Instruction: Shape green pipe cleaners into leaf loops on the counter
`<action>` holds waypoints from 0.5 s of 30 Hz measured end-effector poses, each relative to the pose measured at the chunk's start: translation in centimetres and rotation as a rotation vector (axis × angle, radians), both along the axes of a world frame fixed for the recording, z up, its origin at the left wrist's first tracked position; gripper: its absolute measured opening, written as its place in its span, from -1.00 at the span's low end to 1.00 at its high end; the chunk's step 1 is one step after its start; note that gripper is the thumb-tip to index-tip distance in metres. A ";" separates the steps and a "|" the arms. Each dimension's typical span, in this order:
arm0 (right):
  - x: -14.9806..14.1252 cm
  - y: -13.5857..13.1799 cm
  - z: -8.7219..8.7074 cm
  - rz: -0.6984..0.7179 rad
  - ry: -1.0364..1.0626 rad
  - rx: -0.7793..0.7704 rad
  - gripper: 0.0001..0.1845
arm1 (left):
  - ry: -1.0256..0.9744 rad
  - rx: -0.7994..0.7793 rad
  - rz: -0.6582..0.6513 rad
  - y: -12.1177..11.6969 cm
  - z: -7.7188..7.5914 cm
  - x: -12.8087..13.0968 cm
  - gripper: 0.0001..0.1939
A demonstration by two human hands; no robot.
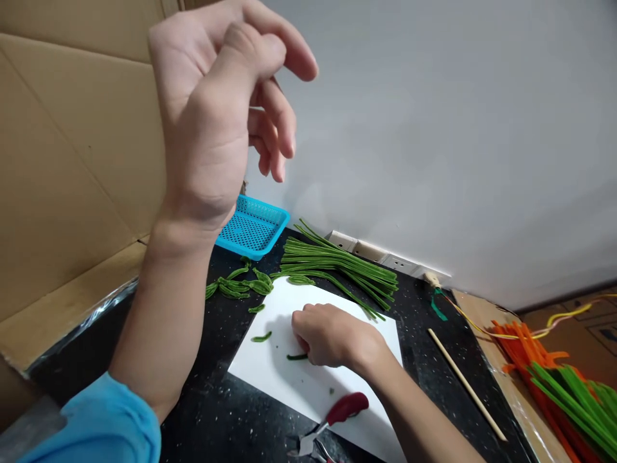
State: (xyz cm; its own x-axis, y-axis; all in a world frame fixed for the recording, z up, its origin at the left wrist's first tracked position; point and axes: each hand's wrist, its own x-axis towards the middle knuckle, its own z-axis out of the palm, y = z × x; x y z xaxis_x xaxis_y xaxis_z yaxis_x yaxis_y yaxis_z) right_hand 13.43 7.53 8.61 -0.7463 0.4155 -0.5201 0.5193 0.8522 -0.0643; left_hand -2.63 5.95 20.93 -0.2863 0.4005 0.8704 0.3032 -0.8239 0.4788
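Note:
My left hand (pixel 216 96) is raised high in front of the wall, its fingers loosely bent and apart, with nothing seen in them. Over the white sheet of paper (pixel 270 373), my right hand (pixel 332 334) is closed, fingertips down. A short green pipe cleaner piece (pixel 297 357) sticks out from under its fingers; the pinch itself is hidden. Another short green piece (pixel 261 337) lies to its left on the paper. Red-handled pliers (pixel 344 411) rest across the sheet's near edge, jaws spread.
Leaf-shaped green loops (pixel 236 284) and a bundle of long green pipe cleaners (pixel 337 260) lie behind the paper. A blue basket (pixel 274 235) stands at the back. At right are a wooden stick (pixel 465 382), orange pipe cleaners (pixel 523 350) and a power strip (pixel 398 262).

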 end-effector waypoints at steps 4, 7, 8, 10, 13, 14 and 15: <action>-0.5 -0.9 -1.4 0.014 0.136 0.173 -0.71 | 0.023 0.020 -0.032 0.2 -0.1 0.0 -0.78; -1.0 -1.0 -2.2 0.002 0.168 0.264 -0.71 | 0.048 0.001 -0.087 0.3 -0.2 -0.1 -0.76; -1.0 -0.8 -2.1 -0.001 0.176 0.276 -0.73 | 0.063 -0.025 -0.108 0.4 -0.3 -0.1 -0.76; -0.4 0.0 -1.1 -0.023 0.226 0.290 -0.79 | 0.081 -0.090 -0.140 0.6 -0.5 0.0 -0.74; 1.6 1.1 2.0 -0.158 0.446 0.335 -0.85 | 0.065 -0.137 -0.202 1.4 -1.0 0.3 -0.63; 2.5 1.2 3.3 -0.215 0.589 0.376 -0.85 | 0.065 -0.155 -0.230 1.8 -1.1 0.5 -0.61; 3.5 1.2 4.6 -0.286 0.744 0.438 -0.86 | 0.065 -0.173 -0.260 2.1 -1.2 0.6 -0.61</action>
